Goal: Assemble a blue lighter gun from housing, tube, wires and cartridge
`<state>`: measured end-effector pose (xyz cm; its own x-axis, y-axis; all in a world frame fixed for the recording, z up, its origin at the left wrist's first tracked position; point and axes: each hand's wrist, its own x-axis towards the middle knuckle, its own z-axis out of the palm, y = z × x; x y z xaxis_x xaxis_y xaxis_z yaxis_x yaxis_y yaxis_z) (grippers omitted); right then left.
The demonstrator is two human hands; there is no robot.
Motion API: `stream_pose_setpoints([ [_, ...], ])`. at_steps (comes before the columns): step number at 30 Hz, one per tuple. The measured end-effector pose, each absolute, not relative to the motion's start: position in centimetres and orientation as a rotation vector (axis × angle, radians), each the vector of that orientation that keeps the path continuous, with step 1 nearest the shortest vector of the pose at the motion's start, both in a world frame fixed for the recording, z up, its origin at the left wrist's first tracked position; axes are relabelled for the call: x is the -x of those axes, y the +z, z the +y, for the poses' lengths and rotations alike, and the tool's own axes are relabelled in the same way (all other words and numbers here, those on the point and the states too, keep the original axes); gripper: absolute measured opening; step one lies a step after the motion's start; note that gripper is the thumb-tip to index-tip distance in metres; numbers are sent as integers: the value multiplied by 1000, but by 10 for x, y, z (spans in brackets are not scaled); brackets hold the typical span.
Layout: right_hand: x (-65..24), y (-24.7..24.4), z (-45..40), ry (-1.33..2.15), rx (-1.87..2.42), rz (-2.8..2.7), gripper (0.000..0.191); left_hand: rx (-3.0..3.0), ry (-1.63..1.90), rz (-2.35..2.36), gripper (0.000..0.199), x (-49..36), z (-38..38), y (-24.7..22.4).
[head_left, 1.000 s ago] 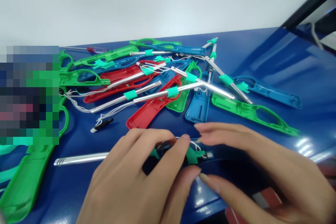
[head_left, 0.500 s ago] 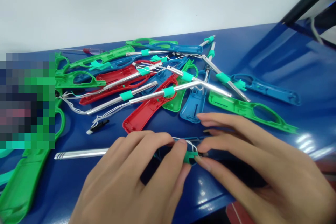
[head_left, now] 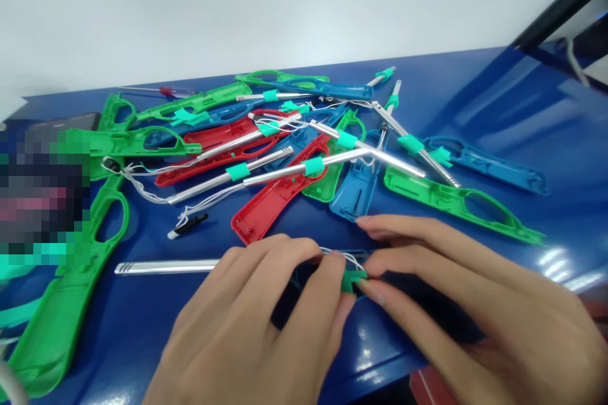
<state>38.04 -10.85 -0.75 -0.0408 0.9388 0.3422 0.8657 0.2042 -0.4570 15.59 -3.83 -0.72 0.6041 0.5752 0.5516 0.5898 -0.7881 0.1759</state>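
My left hand (head_left: 256, 323) is closed over a blue plastic lighter handle shell (head_left: 357, 254), mostly hidden under the fingers. From under this hand a silver metal tube (head_left: 166, 267) with slots near its tip sticks out to the left. Between the two hands sits a small green plastic piece (head_left: 350, 280), with thin white wires (head_left: 352, 259) curving above it. My right hand (head_left: 465, 304) pinches with thumb and forefinger at the right end of the green piece; its other fingers are bent. Exactly what lies between those fingertips is partly hidden.
Behind my hands lies a pile of green, blue and red shells (head_left: 256, 209) and taped metal tubes (head_left: 280, 171). A black wired part (head_left: 190, 226) lies nearby. Green shells (head_left: 52, 323) are at the left, a screwdriver (head_left: 175, 91) at the back. The blue table (head_left: 498, 88) meets a white wall.
The view has shifted slightly, so the pile and hands appear a little further right. Both hands keep nearly the same grip around the green piece.
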Motion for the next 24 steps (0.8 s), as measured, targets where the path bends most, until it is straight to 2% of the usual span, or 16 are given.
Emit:
stream_pose_setpoints([
  [19,-370,-5,-106,382,1637,-1654,4,2796,-975,-994,16,-153,-44,-12],
  [24,-371,-6,-108,337,1647,-1607,8,2785,-974,-1004,17,-152,-46,-10],
])
